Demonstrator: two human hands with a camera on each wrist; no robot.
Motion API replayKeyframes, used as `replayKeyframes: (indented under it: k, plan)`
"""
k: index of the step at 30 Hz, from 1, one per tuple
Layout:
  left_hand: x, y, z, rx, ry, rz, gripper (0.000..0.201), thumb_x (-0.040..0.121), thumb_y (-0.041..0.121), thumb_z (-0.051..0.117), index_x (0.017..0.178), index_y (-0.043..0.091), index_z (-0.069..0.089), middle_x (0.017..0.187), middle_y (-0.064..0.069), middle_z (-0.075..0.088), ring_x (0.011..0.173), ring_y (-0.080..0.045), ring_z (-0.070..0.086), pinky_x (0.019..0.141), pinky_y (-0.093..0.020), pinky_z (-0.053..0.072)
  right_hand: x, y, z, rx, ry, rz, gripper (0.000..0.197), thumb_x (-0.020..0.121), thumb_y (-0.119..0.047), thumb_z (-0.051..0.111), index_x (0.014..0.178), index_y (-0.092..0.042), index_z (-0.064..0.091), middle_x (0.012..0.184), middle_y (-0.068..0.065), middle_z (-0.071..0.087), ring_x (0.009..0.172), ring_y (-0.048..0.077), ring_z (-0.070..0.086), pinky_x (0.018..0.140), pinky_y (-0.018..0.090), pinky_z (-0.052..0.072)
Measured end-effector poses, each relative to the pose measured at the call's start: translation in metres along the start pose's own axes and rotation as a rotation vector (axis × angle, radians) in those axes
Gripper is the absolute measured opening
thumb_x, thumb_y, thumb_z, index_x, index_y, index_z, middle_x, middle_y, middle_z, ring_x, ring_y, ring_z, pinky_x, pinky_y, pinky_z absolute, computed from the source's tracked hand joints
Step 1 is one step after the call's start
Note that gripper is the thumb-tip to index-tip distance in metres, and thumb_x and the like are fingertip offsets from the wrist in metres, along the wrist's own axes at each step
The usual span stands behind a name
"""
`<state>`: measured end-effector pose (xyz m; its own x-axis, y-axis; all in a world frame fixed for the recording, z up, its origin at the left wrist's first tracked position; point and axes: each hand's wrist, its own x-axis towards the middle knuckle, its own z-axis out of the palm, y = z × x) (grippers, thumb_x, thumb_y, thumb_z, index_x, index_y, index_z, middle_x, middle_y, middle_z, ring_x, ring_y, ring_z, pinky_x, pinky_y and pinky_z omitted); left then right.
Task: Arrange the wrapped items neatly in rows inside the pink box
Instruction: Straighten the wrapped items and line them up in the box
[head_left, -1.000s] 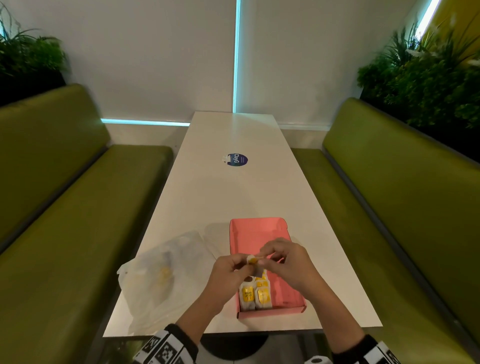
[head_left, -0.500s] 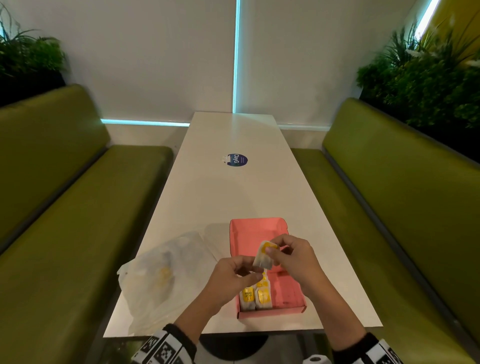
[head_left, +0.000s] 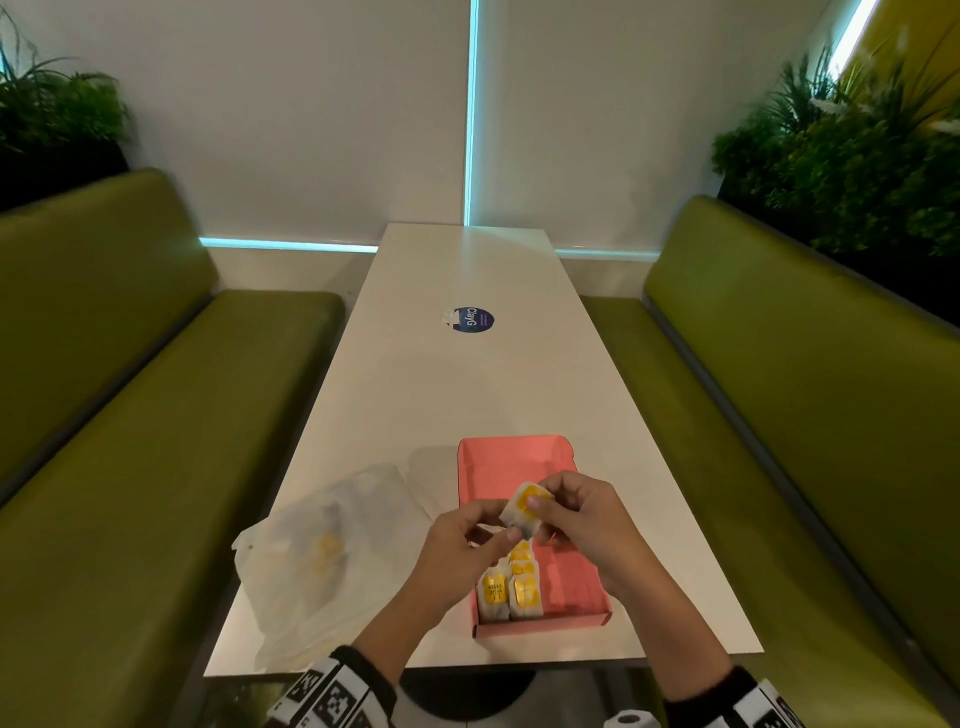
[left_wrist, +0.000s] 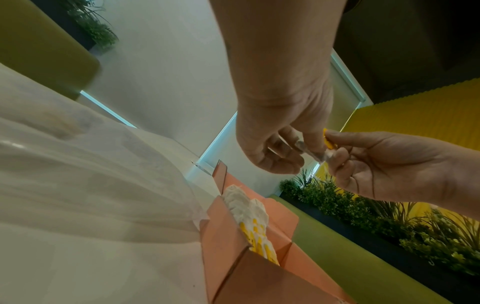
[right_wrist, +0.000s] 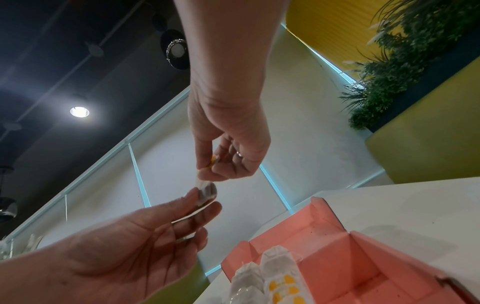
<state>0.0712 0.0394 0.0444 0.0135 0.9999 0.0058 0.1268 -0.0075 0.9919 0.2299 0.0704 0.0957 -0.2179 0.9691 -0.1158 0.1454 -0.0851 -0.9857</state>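
The pink box (head_left: 582, 582) lies open on the white table (head_left: 467, 395), near the front edge. Several white-wrapped items with yellow labels (head_left: 511, 584) lie in two short rows in its near left corner, also seen as wrapped items (right_wrist: 275, 275) in the right wrist view. Above the box both hands hold one more wrapped item (head_left: 523, 506). My right hand (head_left: 540, 506) pinches its yellow-labelled upper end. My left hand (head_left: 506, 531) pinches its lower white end. The right wrist view shows that held item (right_wrist: 206, 189) stretched between the two hands.
A crumpled clear plastic bag (head_left: 322, 545) with something yellow inside lies left of the box. A round blue sticker (head_left: 471, 319) sits mid-table. Green benches (head_left: 130, 467) flank both long sides, with plants behind them.
The held item has risen a little above the box and turned, so its yellow label now faces up. Both hands have stayed on it; the last half second shows almost no movement.
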Motion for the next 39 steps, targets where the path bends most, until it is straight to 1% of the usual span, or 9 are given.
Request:
replayKeyframes:
  k: [5, 10, 14, 17, 21, 25, 29, 35, 39]
  plan:
    - [-0.001, 0.000, 0.000, 0.039, -0.025, 0.004, 0.017, 0.076, 0.019, 0.076, 0.091, 0.022, 0.068, 0.084, 0.008, 0.070, 0.068, -0.001, 0.060, 0.069, -0.020, 0.051, -0.002, -0.002, -0.001, -0.033, -0.056, -0.011, 0.015, 0.075, 0.004, 0.072, 0.082, -0.006, 0.063, 0.067, 0.004, 0.066, 0.060, 0.016, 0.063, 0.060, 0.026, 0.053]
    - [0.001, -0.006, -0.004, 0.088, 0.038, -0.036, 0.041, 0.073, 0.021, 0.079, 0.108, 0.030, 0.061, 0.092, 0.010, 0.065, 0.061, 0.004, 0.054, 0.064, -0.013, 0.049, 0.008, 0.001, -0.008, -0.284, 0.386, -0.120, 0.011, 0.078, -0.015, 0.074, 0.079, -0.016, 0.064, 0.077, 0.001, 0.066, 0.063, 0.013, 0.058, 0.059, 0.020, 0.044]
    - [0.003, -0.013, -0.009, 0.371, 0.006, -0.018, 0.027, 0.076, 0.020, 0.077, 0.095, 0.031, 0.061, 0.088, 0.014, 0.062, 0.066, -0.001, 0.056, 0.063, -0.012, 0.048, -0.002, -0.001, -0.011, -0.508, -0.120, 0.051, 0.014, 0.081, -0.011, 0.072, 0.077, -0.018, 0.060, 0.076, -0.003, 0.063, 0.048, 0.008, 0.057, 0.048, 0.018, 0.044]
    - [0.002, -0.022, -0.005, 0.573, -0.043, 0.037, 0.022, 0.076, 0.024, 0.076, 0.090, 0.029, 0.060, 0.086, 0.014, 0.056, 0.073, -0.006, 0.053, 0.067, -0.015, 0.046, -0.003, 0.005, -0.013, -0.587, 0.004, -0.009, 0.017, 0.083, -0.012, 0.068, 0.074, -0.018, 0.056, 0.077, -0.003, 0.062, 0.048, 0.011, 0.057, 0.053, 0.022, 0.049]
    - [0.005, -0.033, 0.009, 0.872, -0.109, 0.141, 0.037, 0.074, 0.032, 0.073, 0.107, 0.023, 0.058, 0.107, 0.008, 0.051, 0.099, -0.012, 0.045, 0.080, -0.017, 0.036, -0.001, 0.019, -0.019, -0.703, 0.013, 0.016, 0.025, 0.085, -0.016, 0.065, 0.069, -0.026, 0.047, 0.081, 0.002, 0.065, 0.073, 0.021, 0.064, 0.071, 0.035, 0.054]
    - [0.005, -0.038, 0.027, 1.094, -0.181, 0.192, 0.054, 0.077, 0.032, 0.068, 0.124, 0.026, 0.042, 0.131, 0.003, 0.039, 0.122, -0.018, 0.033, 0.097, -0.029, 0.033, -0.003, 0.040, -0.020, -0.727, -0.045, 0.096, 0.024, 0.081, -0.022, 0.070, 0.073, -0.022, 0.048, 0.081, 0.003, 0.065, 0.075, 0.019, 0.062, 0.070, 0.029, 0.050]
    - [0.006, -0.043, 0.034, 1.137, -0.165, 0.181, 0.057, 0.082, 0.023, 0.063, 0.131, 0.024, 0.034, 0.140, 0.001, 0.032, 0.128, -0.020, 0.029, 0.105, -0.031, 0.029, -0.004, 0.063, -0.017, -0.771, -0.077, 0.076, 0.024, 0.082, -0.024, 0.068, 0.075, -0.021, 0.046, 0.080, 0.002, 0.062, 0.073, 0.019, 0.060, 0.070, 0.030, 0.051]
    - [0.007, -0.050, 0.035, 1.126, -0.117, 0.202, 0.048, 0.084, 0.028, 0.061, 0.127, 0.027, 0.038, 0.139, 0.003, 0.032, 0.129, -0.018, 0.028, 0.105, -0.028, 0.027, -0.007, 0.080, -0.019, -0.782, -0.213, 0.124, 0.026, 0.078, -0.025, 0.069, 0.071, -0.026, 0.044, 0.081, -0.003, 0.056, 0.075, 0.011, 0.052, 0.079, 0.032, 0.050]
    - [0.007, -0.055, 0.033, 1.120, -0.093, 0.214, 0.049, 0.085, 0.029, 0.059, 0.129, 0.026, 0.037, 0.140, 0.003, 0.030, 0.130, -0.016, 0.025, 0.105, -0.025, 0.027, -0.005, 0.084, -0.024, -0.780, -0.263, 0.130, 0.028, 0.078, -0.030, 0.070, 0.071, -0.028, 0.043, 0.077, -0.010, 0.052, 0.074, 0.008, 0.050, 0.073, 0.025, 0.047]
